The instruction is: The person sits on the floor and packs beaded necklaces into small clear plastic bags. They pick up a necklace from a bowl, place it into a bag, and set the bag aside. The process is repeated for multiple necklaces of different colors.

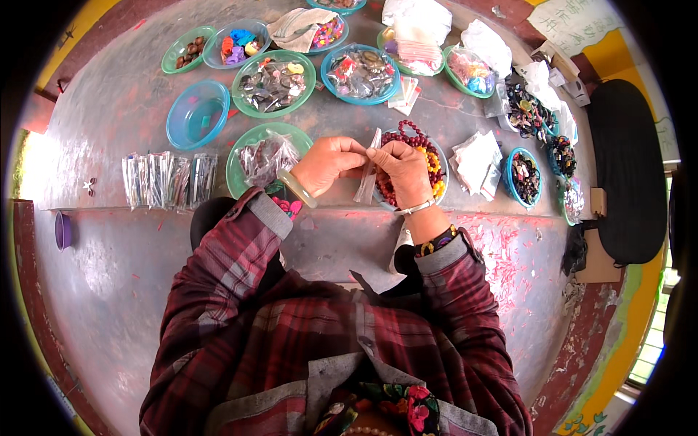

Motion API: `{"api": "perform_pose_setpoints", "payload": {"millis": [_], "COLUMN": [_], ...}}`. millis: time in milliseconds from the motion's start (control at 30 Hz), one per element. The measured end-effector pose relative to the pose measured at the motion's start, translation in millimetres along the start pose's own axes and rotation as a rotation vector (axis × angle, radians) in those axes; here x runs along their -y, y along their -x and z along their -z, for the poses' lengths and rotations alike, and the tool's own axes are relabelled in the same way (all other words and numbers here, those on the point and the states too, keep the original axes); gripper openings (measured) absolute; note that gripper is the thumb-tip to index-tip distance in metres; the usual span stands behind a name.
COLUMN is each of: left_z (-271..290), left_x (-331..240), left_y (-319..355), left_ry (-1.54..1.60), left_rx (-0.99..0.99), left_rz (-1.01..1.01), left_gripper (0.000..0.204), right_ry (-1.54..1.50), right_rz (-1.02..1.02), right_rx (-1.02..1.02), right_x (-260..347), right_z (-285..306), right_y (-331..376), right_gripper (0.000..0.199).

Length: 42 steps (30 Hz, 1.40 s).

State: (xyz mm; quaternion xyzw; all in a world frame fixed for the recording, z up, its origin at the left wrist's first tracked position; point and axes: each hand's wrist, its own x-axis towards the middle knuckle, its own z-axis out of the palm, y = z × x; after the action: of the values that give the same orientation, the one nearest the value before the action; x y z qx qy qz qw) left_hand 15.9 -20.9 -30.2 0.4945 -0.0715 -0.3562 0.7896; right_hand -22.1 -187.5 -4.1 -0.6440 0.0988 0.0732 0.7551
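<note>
Between my hands is a narrow clear plastic bag (366,183), hanging with its long side upright. My left hand (324,166) pinches at its upper edge, thumb and forefinger together. From the other side my right hand (404,171) grips the bag's edge, fingers curled. What is inside the bag is too small to tell. Just behind and below my right hand stands a basin (445,168) heaped with dark red bead strings (416,132) and yellow beads (434,163). To the left, partly behind my left wrist, a green basin (234,168) holds several clear bags of dark items (267,156).
Flat packed bags (171,180) lie in a row at left, near small scissors (89,186). Basins of trinkets, among them a blue basin (198,114), line the far side. White packets (477,164) and a blue basket (523,177) stand right. The ledge's edge (145,209) runs before me.
</note>
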Motion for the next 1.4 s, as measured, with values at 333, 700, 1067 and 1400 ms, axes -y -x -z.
{"api": "perform_pose_setpoints", "payload": {"millis": [333,700,1067,1400], "left_z": [7.0,5.7,4.4,-8.3], "left_x": [-6.4,10.8,4.8,11.0], "left_y": [-1.0,-7.5,-1.2,-3.7], "left_ry": [-0.171,-0.698,-1.275,-0.950], "left_rx": [-0.160,-0.292,-0.387,-0.356], "left_rz": [-0.017,-0.182,-0.486,-0.261], "left_gripper": [0.011,0.013,0.009,0.012], "right_ry": [0.620,0.975,1.070,1.128], "right_rz": [0.294,0.556,0.478,0.197], "right_rx": [-0.160,-0.166,-0.323,-0.140], "right_x": [-14.7,-17.2,-12.7,-26.4], "right_z": [13.9,-4.2,9.4,19.0], "right_y": [-11.7,-1.2,-0.8,0.0], "right_gripper": [0.014,0.013,0.011,0.014]}}
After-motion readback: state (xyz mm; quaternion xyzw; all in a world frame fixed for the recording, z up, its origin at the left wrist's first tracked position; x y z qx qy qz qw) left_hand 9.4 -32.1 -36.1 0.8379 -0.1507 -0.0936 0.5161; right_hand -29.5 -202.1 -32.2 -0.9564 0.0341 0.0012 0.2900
